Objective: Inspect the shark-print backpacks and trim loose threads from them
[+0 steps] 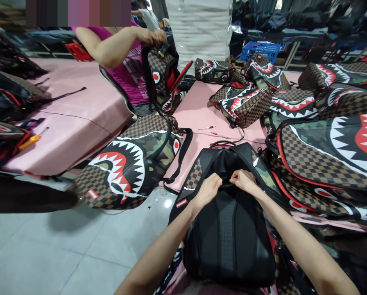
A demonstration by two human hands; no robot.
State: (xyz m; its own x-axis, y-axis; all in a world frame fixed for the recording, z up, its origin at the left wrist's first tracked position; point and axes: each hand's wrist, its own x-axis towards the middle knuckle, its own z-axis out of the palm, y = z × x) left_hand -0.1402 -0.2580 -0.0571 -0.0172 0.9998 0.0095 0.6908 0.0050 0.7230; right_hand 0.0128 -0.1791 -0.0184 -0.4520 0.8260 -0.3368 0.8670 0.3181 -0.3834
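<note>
In front of me a backpack stands with its padded black back panel towards me and its shoulder straps raised away from it. My left hand is closed in a pinch at the panel's top edge, left of centre. A short gap away, my right hand pinches the same edge. Whether the fingers grip a seam, a zipper or loose fabric is too small to tell. Just left lies another backpack with a shark-mouth print, and at the right is a large checkered backpack.
A person in a pink shirt handles a backpack across the pink table. Two pens, a red one among them, lie near the middle. Several more printed backpacks crowd the right side. A blue crate stands behind.
</note>
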